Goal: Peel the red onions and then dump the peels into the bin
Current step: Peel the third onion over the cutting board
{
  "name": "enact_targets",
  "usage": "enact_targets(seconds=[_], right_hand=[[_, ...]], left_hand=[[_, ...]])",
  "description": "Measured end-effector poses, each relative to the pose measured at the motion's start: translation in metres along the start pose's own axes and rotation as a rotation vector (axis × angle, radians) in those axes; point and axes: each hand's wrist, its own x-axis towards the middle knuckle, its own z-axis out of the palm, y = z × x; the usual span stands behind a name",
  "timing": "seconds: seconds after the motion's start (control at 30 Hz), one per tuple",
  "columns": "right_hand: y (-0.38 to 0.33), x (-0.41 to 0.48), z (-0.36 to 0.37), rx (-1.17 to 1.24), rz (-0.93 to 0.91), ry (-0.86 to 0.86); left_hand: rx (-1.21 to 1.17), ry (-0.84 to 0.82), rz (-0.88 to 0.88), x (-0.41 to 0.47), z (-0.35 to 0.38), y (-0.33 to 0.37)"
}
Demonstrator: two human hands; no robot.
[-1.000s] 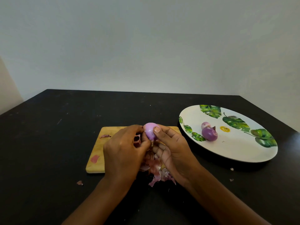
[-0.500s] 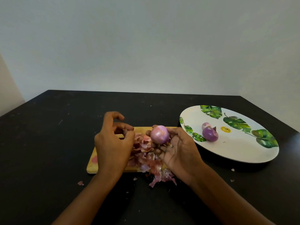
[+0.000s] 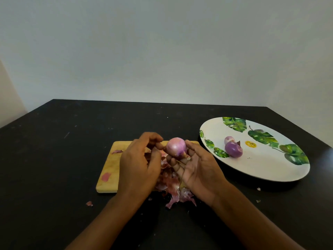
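Above cutting board (image 3: 110,165), right hand (image 3: 200,170) grips onion (image 3: 175,146), root end down-right.

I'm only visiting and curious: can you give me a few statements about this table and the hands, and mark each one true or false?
1. The right hand holds an onion. True.
2. The plate is empty. False: two onions lie on it.
3. Onion peels lie heaped at the near edge of the cutting board. True.
4. A bin stands on the table. False: no bin is in view.
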Motion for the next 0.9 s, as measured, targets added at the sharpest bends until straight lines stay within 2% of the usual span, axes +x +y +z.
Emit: enact_targets(seconds=[0.13, 0.3, 0.5, 0.67, 0.9], right_hand=[[-0.002, 0.001, -0.001, -0.078, 0.057, -0.021], [-0.003, 0.002, -0.004, -0.249, 0.101, -0.03], [-0.005, 0.001, -0.002, -0.311, 0.054, -0.092], [-0.004, 0.001, -0.001, -0.307, 0.03, -0.063], [-0.004, 0.001, 0.0, -0.316, 0.008, -0.092]], left_hand=[[-0.162, -0.104, 0.008, 0.003, -0.001, 0.002], [-0.124, -0.183, 0.102, 0.006, -0.005, -0.002], [-0.081, -0.156, 0.162, 0.002, 0.0, -0.002], [-0.039, -0.171, 0.21, 0.002, -0.001, -0.007], [-0.045, -0.176, 0.209, 0.001, 0.001, -0.01]])
